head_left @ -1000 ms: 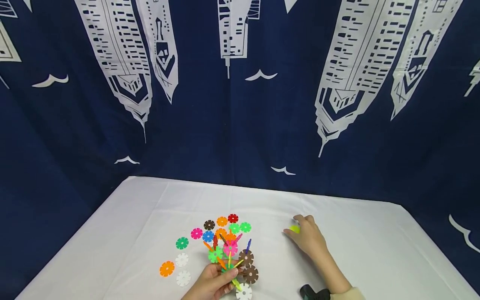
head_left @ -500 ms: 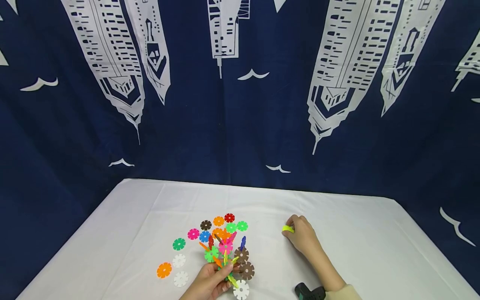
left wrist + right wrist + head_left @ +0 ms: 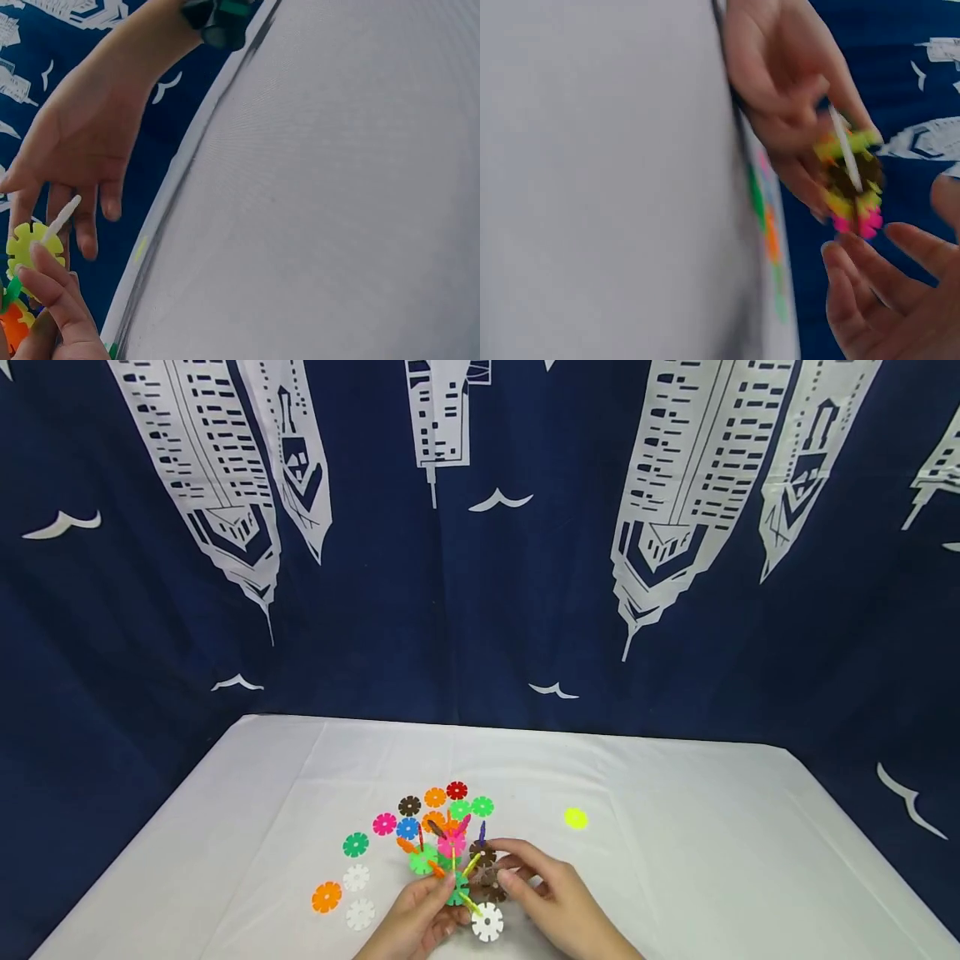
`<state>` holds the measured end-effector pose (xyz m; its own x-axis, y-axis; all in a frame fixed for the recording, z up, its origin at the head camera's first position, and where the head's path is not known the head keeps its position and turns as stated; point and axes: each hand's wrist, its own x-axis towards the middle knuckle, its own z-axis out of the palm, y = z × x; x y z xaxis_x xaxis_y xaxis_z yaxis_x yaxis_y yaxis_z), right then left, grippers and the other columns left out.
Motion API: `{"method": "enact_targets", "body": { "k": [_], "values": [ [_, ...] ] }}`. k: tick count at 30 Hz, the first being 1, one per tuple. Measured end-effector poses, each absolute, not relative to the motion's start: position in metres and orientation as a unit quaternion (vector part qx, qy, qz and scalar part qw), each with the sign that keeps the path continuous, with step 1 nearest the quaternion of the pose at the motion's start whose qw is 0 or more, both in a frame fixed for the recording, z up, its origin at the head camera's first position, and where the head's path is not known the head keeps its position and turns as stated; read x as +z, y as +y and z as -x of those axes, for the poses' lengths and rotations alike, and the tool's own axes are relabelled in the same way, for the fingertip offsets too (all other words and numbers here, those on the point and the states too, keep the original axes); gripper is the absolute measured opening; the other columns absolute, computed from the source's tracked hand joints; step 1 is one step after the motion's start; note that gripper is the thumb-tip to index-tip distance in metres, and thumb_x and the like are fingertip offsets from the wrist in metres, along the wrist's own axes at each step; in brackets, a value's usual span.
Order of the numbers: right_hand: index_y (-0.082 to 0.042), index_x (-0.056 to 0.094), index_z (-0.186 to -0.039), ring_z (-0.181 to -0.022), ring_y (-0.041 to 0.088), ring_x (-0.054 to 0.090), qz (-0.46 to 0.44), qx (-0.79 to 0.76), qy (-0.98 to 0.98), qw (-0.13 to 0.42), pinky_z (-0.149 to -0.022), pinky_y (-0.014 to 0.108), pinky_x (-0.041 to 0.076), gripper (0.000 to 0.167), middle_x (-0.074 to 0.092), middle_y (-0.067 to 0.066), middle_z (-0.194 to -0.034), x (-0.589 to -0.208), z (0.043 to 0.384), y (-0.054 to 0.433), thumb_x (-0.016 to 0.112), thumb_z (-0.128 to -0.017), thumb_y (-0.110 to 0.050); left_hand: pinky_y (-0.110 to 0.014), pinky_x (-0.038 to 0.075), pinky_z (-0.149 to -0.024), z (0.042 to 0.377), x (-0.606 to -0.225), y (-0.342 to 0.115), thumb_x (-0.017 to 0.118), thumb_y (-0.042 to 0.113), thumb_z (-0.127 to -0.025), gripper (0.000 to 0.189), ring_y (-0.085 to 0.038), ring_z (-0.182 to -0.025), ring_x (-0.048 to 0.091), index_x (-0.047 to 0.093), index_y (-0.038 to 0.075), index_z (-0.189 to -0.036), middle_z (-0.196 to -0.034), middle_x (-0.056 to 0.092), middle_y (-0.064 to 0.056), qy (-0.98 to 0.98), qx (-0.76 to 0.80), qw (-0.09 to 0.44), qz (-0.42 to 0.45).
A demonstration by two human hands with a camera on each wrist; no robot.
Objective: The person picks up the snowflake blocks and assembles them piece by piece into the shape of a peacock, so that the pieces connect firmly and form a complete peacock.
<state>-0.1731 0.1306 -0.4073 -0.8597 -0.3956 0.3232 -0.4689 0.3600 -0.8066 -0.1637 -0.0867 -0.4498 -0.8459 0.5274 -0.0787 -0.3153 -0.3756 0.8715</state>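
Note:
My left hand (image 3: 416, 912) grips a cluster of interlocked, notched snowflake discs (image 3: 452, 843) near the front of the table. Green, pink, orange, yellow and brown discs make up the cluster, and a white disc (image 3: 487, 922) sticks out at its lower end. Close at its right side is my right hand (image 3: 562, 893), fingers spread around the brown discs (image 3: 483, 853). In the right wrist view that hand's fingers (image 3: 877, 281) are loosely extended, with nothing held between them. A lone yellow disc (image 3: 576, 818) lies flat on the table, to the right.
Loose discs lie behind and left of the cluster, among them a red one (image 3: 457, 790), a blue one (image 3: 407, 828) and an orange one (image 3: 327, 897). A white cloth covers the table (image 3: 697, 827). Behind it hangs a dark blue printed curtain (image 3: 375, 635).
My right hand has let go of the yellow disc, leaving it on the table, and has come left and nearer to the cluster. My left hand keeps its grip, the cluster slightly turned.

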Motion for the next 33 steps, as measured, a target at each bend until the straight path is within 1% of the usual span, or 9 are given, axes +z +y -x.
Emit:
{"method": "enact_targets", "body": {
  "k": [3,7,9,12,15,20,23,27,33],
  "values": [
    [-0.013,0.052,-0.132,-0.088,0.013,0.058,-0.243,0.539,-0.806,-0.023,-0.065,0.028,0.052,0.035,0.062,0.003,-0.108,-0.413,0.166,0.123,0.051,-0.098,-0.022,-0.013,0.043,-0.065,0.163,-0.451,-0.087,0.045,0.024,-0.1,0.023,-0.006,-0.072,0.051,0.06,0.006,-0.101,-0.082,0.062,0.0,0.5,0.821,0.254,-0.111],
    [-0.01,0.049,-0.133,-0.086,0.016,0.06,-0.191,0.567,-0.801,-0.029,-0.062,0.03,0.053,0.037,0.06,0.006,-0.104,-0.417,0.17,0.116,0.048,-0.099,-0.024,-0.013,0.042,-0.063,0.163,-0.453,-0.086,0.045,0.022,-0.1,0.021,-0.004,-0.069,0.05,0.06,0.008,-0.097,-0.081,0.063,0.001,0.503,0.82,0.248,-0.116],
    [-0.008,0.049,-0.132,-0.086,0.018,0.06,-0.164,0.589,-0.791,-0.035,-0.065,0.029,0.052,0.038,0.06,0.007,-0.103,-0.417,0.174,0.112,0.049,-0.099,-0.025,-0.013,0.042,-0.063,0.163,-0.454,-0.086,0.046,0.021,-0.1,0.021,-0.004,-0.068,0.049,0.061,0.007,-0.098,-0.081,0.063,0.001,0.503,0.82,0.245,-0.118],
    [-0.002,0.051,-0.128,-0.084,0.019,0.062,-0.137,0.633,-0.76,-0.055,-0.068,0.026,0.051,0.037,0.063,0.009,-0.097,-0.417,0.18,0.108,0.054,-0.096,-0.02,-0.015,0.043,-0.065,0.161,-0.454,-0.087,0.05,0.018,-0.098,0.018,-0.005,-0.072,0.053,0.06,0.004,-0.105,-0.086,0.063,0.001,0.497,0.824,0.247,-0.112],
    [0.0,0.054,-0.124,-0.077,0.018,0.062,-0.12,0.672,-0.727,-0.076,-0.066,0.024,0.05,0.034,0.063,0.01,-0.09,-0.416,0.182,0.105,0.059,-0.092,-0.011,-0.017,0.045,-0.07,0.16,-0.454,-0.086,0.055,0.012,-0.095,0.024,-0.01,-0.082,0.059,0.054,0.002,-0.116,-0.097,0.062,-0.001,0.491,0.828,0.25,-0.099],
    [-0.002,0.056,-0.12,-0.075,0.016,0.059,-0.12,0.683,-0.719,-0.048,-0.068,0.023,0.051,0.032,0.062,0.01,-0.086,-0.416,0.183,0.102,0.061,-0.089,-0.001,-0.024,0.047,-0.082,0.159,-0.45,-0.085,0.056,0.002,-0.092,0.04,-0.018,-0.092,0.061,0.041,-0.003,-0.129,-0.102,0.06,-0.007,0.496,0.83,0.244,-0.075],
    [0.001,0.058,-0.115,-0.083,0.017,0.06,-0.126,0.689,-0.713,-0.037,-0.076,0.025,0.051,0.027,0.063,0.011,-0.091,-0.416,0.182,0.102,0.062,-0.089,-0.002,-0.029,0.049,-0.085,0.158,-0.446,-0.082,0.059,0.002,-0.091,0.048,-0.018,-0.09,0.062,0.037,-0.009,-0.132,-0.099,0.063,-0.011,0.525,0.82,0.22,-0.062],
    [0.004,0.055,-0.115,-0.098,0.021,0.057,-0.148,0.698,-0.698,-0.066,-0.084,0.028,0.048,0.029,0.063,0.014,-0.104,-0.416,0.179,0.101,0.062,-0.09,-0.01,-0.031,0.05,-0.082,0.156,-0.441,-0.078,0.064,0.004,-0.088,0.055,-0.017,-0.085,0.064,0.036,-0.012,-0.133,-0.097,0.065,-0.014,0.567,0.802,0.18,-0.051],
    [0.005,0.052,-0.118,-0.101,0.023,0.056,-0.156,0.704,-0.686,-0.096,-0.086,0.027,0.047,0.038,0.062,0.014,-0.111,-0.419,0.179,0.1,0.066,-0.088,-0.012,-0.029,0.05,-0.082,0.157,-0.442,-0.079,0.062,0.005,-0.09,0.049,-0.016,-0.086,0.064,0.04,-0.015,-0.129,-0.099,0.066,-0.017,0.566,0.8,0.176,-0.088]
  ]
}}
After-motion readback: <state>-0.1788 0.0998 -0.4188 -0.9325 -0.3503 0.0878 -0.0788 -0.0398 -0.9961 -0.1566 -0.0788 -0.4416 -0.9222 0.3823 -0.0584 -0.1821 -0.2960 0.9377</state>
